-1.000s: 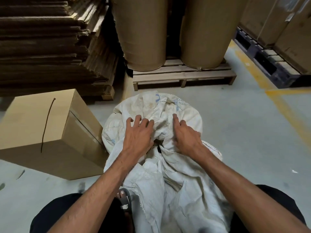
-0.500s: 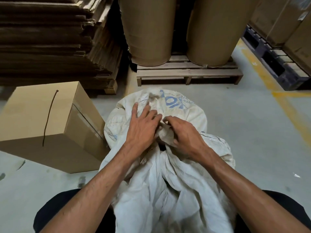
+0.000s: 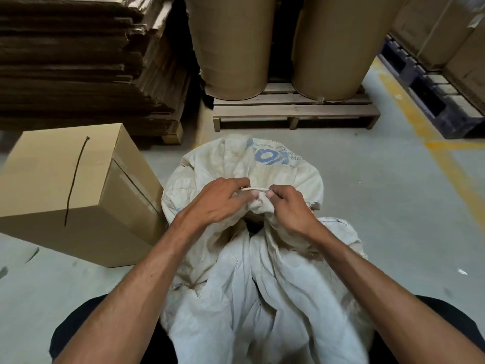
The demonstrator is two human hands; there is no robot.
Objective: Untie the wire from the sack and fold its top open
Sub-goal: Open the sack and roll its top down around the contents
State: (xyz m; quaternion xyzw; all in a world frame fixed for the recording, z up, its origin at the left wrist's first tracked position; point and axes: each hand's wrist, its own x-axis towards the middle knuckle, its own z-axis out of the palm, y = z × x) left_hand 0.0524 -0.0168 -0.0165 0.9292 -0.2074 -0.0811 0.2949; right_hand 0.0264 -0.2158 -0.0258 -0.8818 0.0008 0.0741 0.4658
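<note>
Box [image 3: 65,185] left of sack [image 3: 244,271] (pallet [image 3: 294,111] behind)

I'm looking into a warehouse or packaging storeroom. The concrete floor [image 3: 367,206] carries painted yellow lines [image 3: 409,119], the sort that mark aisles. Two big brown paper rolls [image 3: 231,43] stand upright on a wooden pallet [image 3: 294,111], and a tall stack of flattened cardboard [image 3: 78,61] fills the left (its base on timber blocks). A closed cardboard box [image 3: 65,179] sits nearby; more cartons [image 3: 446,30] rest on a dark pallet [image 3: 430,95] at right.
</note>
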